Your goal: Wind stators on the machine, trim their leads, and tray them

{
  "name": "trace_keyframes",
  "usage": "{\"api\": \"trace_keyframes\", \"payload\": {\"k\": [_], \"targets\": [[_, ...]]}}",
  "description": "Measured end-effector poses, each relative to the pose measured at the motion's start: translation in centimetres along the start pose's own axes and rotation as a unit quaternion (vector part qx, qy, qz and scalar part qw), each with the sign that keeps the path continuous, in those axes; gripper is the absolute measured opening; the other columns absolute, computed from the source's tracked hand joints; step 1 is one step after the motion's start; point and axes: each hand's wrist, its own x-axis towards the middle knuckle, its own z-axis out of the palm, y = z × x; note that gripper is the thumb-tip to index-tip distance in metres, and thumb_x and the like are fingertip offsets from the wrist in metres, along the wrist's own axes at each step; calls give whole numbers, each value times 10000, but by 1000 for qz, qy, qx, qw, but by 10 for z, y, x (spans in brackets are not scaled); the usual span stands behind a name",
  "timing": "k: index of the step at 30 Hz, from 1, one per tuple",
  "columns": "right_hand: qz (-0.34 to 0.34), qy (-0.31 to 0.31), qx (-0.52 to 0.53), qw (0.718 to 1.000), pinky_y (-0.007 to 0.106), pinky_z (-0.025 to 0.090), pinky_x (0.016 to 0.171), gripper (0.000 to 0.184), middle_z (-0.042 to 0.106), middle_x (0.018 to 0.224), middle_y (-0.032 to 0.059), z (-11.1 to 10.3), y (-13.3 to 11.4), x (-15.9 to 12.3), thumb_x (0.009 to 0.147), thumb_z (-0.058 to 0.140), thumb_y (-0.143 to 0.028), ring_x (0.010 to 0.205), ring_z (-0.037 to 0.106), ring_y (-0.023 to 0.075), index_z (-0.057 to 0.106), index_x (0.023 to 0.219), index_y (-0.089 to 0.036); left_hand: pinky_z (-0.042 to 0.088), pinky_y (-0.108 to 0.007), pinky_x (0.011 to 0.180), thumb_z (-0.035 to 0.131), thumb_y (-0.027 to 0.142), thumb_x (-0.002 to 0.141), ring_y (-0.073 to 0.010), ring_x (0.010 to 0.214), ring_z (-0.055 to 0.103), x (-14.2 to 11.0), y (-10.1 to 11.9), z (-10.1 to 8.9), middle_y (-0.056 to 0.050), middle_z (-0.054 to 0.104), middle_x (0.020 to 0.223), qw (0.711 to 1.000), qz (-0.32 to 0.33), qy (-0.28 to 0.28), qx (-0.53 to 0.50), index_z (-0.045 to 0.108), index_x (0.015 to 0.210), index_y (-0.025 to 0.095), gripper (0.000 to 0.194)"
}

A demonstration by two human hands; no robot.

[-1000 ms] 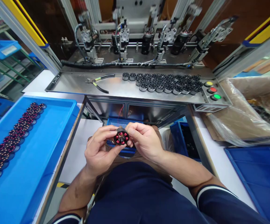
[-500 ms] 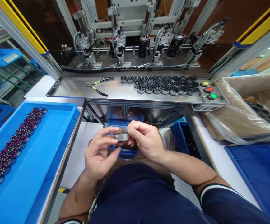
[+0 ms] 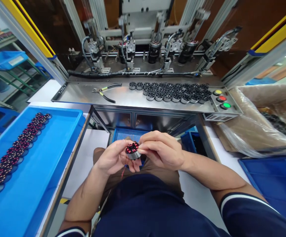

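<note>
Between my hands, above my lap, is a motor stator [image 3: 133, 152], a ring with a silvery side and red and black windings on its upturned top. My left hand [image 3: 114, 157] is closed around its left side and underneath. The fingertips of my right hand [image 3: 161, 149] are pinched at the ring's right rim; whether they hold a wire there is too small to tell. A thin reddish strand [image 3: 123, 171] hangs below my left hand.
Ahead, a steel ledge [image 3: 88, 93] carries pliers [image 3: 105, 92], rows of black-topped rings [image 3: 176, 92] and push buttons [image 3: 222, 98]. Machine fixtures stand behind. A blue tray [image 3: 59, 131] of wound stators [image 3: 16, 148] lies left. At right are a plastic-lined carton [image 3: 246, 125] and blue bin [image 3: 264, 177].
The stator has been tipped so its wound top now faces me, and my left fingers have wrapped beneath it. My right hand has shifted slightly, still pinching at its right side.
</note>
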Motion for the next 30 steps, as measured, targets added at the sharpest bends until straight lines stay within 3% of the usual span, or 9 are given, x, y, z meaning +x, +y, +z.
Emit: {"api": "trace_keyframes", "payload": {"k": [3,8,12,14,19,22,25,30], "targets": [[-24,-3,18,1000,255,609,653,67,686,788,48,-3,2,1,959,589,-178,727,685,147,651,950,-203,570,-219,459,886,457,669,-197,547,731,-2,1,5,-57,756,688,998,38,50,13,726,899,155,412],[0,-22,71,997,286,596,646,107,668,808,52,-11,5,1,903,655,-172,732,667,161,641,1006,-199,600,-211,509,914,348,658,-173,564,732,-5,-2,10,-35,775,723,982,149,107,50,764,971,193,379],[81,-11,182,980,296,594,692,483,667,927,64,-14,10,0,818,810,-287,826,662,171,581,1236,-203,608,-216,510,910,337,663,-174,587,736,-8,-1,13,-50,789,763,967,199,135,87,785,943,193,339],[100,3,232,968,292,589,706,581,659,923,48,-13,14,1,784,846,-322,825,646,159,566,1280,-210,610,-222,502,919,344,644,-182,603,739,-9,0,14,-55,790,767,961,207,152,104,788,918,188,342],[85,-50,218,971,241,567,673,220,663,864,47,-13,12,9,833,796,-248,772,643,128,690,1008,-168,628,-218,539,918,312,650,-177,640,748,-11,-2,15,-51,796,796,960,210,146,109,788,924,197,325],[69,-50,174,981,218,559,636,71,669,843,50,-14,7,10,894,725,-217,742,657,118,713,947,-171,629,-206,545,903,272,676,-167,629,751,-12,-4,14,-31,795,799,962,218,135,92,783,949,216,304],[72,-35,122,989,213,553,613,25,685,825,54,-12,1,9,910,702,-186,713,658,114,713,917,-164,615,-177,543,871,208,721,-146,636,752,-13,-5,14,-11,793,844,957,238,140,89,773,976,242,275],[147,-8,96,984,221,534,601,89,671,745,34,-8,-9,14,915,662,-109,669,621,109,659,836,-149,634,-231,792,883,75,653,-151,896,763,-13,-5,15,-19,705,1273,923,335,148,118,748,882,240,313]]}}
